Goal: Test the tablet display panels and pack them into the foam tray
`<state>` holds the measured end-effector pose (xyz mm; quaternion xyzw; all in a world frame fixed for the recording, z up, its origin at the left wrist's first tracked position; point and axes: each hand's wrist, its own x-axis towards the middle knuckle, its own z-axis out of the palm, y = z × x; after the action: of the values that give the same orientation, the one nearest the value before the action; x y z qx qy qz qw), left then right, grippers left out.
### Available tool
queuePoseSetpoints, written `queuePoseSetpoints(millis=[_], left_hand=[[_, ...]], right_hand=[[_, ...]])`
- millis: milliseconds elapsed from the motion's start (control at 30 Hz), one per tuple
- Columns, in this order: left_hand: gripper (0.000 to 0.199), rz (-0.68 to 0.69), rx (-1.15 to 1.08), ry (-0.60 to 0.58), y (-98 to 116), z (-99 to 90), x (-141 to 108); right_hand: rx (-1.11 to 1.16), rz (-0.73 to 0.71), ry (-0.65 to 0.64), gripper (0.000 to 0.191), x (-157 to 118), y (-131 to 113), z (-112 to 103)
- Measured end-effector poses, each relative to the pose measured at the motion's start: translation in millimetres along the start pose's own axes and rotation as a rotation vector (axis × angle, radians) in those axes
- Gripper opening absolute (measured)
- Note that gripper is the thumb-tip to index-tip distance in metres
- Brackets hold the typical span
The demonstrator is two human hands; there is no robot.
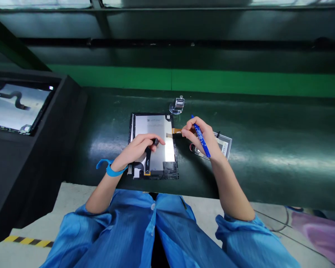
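Note:
A flat screen panel (156,126) with a silvery back and black edges lies on the dark green bench. Over its middle is my left hand (143,146), fingers curled round a small black piece (155,142); a blue strap circles that wrist. A black flex cable (147,162) runs down the panel below this hand. My right hand (201,136) holds a blue pen (201,137), its thumb and fingertips at an orange flex strip (176,130) on the panel's right edge. Partly behind the right hand lies a clear-edged board (225,145) with wires.
A clear tape dispenser (177,105) stands behind the panel. At the left, a black box-like stand (56,108) bears another screen panel (19,106). A green ledge (212,80) runs along the back of the bench (273,137).

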<state>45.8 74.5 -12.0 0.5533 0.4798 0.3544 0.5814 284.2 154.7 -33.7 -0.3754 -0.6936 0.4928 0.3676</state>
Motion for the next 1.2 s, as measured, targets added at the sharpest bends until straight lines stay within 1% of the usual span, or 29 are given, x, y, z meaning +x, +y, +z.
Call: queuePoseSetpoints(millis=[67, 133, 267, 367, 500, 600, 633, 700, 767, 800, 867, 933, 1000, 1033, 1133, 1200], left_hand=[[0.034, 0.013, 0.015, 0.015, -2, 0.3, 0], [0.029, 0.036, 0.017, 0.041, -5, 1.2, 1], [0.024, 0.051, -0.029, 0.110, -7, 5.3, 3], [0.023, 0.065, -0.030, 0.154, -4, 7.9, 3], [0.028, 0.075, -0.011, 0.221, 0, 9.2, 3], [0.023, 0.067, -0.084, 0.267, 3, 12.5, 3], [0.021, 0.068, -0.110, 0.282, 4, 14.5, 3], [0.021, 0.064, -0.134, 0.309, 5, 19.4, 3], [0.018, 0.057, -0.114, 0.337, 6, 24.9, 4], [0.016, 0.061, -0.093, 0.354, 6, 27.6, 5], [0.014, 0.077, -0.053, 0.385, 5, 32.0, 6], [0.016, 0.083, -0.023, 0.401, 3, 34.4, 7], [0.020, 0.079, -0.007, 0.402, 1, 34.5, 6], [0.021, 0.077, -0.001, 0.395, 0, 33.7, 5], [0.020, 0.065, 0.062, 0.340, -2, 30.5, 3], [0.019, 0.066, 0.145, 0.320, -1, 29.7, 2]], right_hand=[[0.008, -0.019, -0.003, 0.028, -1, -1, 0], [0.015, -0.037, -0.008, 0.026, -1, -1, 0], [0.008, -0.072, -0.016, 0.025, -1, 1, 0], [-0.004, -0.094, -0.024, 0.024, -2, 2, -1], [-0.021, -0.084, -0.029, 0.023, -2, 2, -2], [-0.086, -0.097, -0.012, 0.021, -2, 0, 1], [-0.140, -0.138, 0.005, 0.018, -3, -1, 3], [-0.292, -0.270, 0.061, 0.012, -4, -6, 9], [-0.436, -0.406, 0.096, 0.015, -7, -12, 17], [-0.483, -0.448, 0.086, 0.018, -9, -15, 22], [-0.530, -0.467, 0.030, 0.024, -13, -18, 31], [-0.539, -0.432, 0.001, 0.029, -16, -20, 37], [-0.430, -0.339, 0.002, 0.031, -18, -21, 39], [-0.306, -0.266, -0.005, 0.031, -18, -22, 38], [0.183, -0.003, -0.068, 0.033, -14, -24, 33], [0.401, 0.122, -0.099, 0.036, -11, -23, 31]])
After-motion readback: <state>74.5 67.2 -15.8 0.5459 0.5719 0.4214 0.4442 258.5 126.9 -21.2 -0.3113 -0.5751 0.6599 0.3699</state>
